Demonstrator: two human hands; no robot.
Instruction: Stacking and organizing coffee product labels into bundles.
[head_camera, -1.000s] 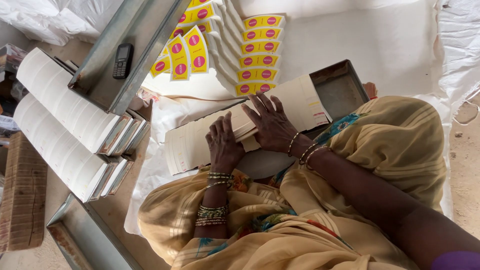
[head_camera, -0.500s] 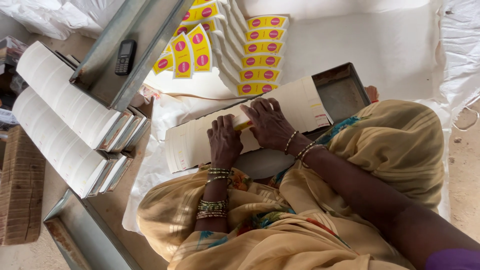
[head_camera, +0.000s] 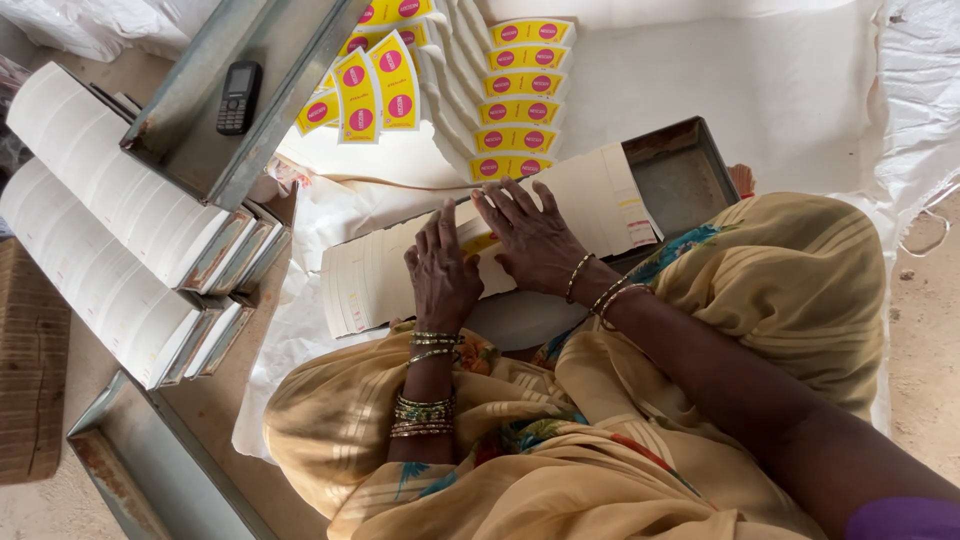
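A long row of white paper blanks (head_camera: 590, 200), packed on edge, lies across the person's lap in a grey metal tray (head_camera: 690, 170), its long axis running from lower left to upper right. The left hand (head_camera: 440, 272) rests flat on top, fingers spread and gripping nothing. Just beside it, the right hand (head_camera: 530, 235) presses down the same way, open-palmed.

A white sheet (head_camera: 780, 90) carries yellow cup blanks (head_camera: 520, 85) and a metal tray (head_camera: 685, 175).
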